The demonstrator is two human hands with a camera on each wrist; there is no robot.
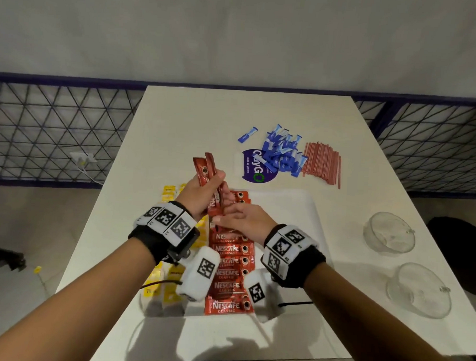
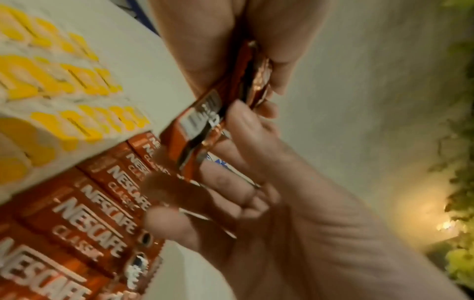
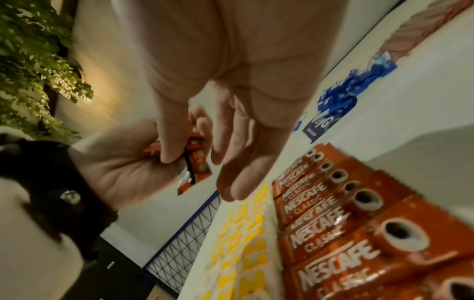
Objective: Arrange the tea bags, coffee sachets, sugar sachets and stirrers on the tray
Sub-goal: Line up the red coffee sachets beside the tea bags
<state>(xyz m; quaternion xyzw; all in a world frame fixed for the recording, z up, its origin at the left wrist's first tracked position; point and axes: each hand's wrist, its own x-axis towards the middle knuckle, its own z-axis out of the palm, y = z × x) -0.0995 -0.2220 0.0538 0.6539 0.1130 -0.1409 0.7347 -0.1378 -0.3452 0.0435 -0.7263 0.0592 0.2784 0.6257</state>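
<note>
Both hands meet over the tray [image 1: 298,207]: left hand [image 1: 200,195] grips upright spare sachets [image 1: 204,165], right hand [image 1: 243,221], nearer the row [image 1: 231,273], pinches their lower end, far slots unfilled.

A white table [image 1: 179,117] is carrying a white tray [image 1: 298,210] near its front edge. Toward the back edge, blue sachets [image 1: 283,152] are lying heaped on a purple sticker [image 1: 255,167], with red stirrers [image 1: 323,163] just beside them. Two glass cups [image 1: 390,232] are sitting along the right edge.
</note>
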